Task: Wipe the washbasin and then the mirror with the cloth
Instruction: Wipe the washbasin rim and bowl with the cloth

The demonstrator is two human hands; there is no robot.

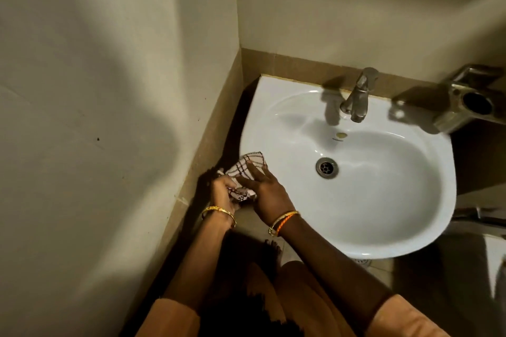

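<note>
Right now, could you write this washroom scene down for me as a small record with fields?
Place: white ceramic washbasin in a wall corner
Cloth: white checked cloth with dark lines, at the basin's left rim
Left grip: fingers curled round the cloth
Right grip: straight fingers lying on the cloth
Fittings: metal tap, round metal drain
Mirror: not in view

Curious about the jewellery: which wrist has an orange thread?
The right wrist: an orange thread lies beside its gold bangle; the left wrist has only a bangle.

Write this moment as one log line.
checked cloth: at washbasin rim | left hand: grips it | right hand: presses it
</note>
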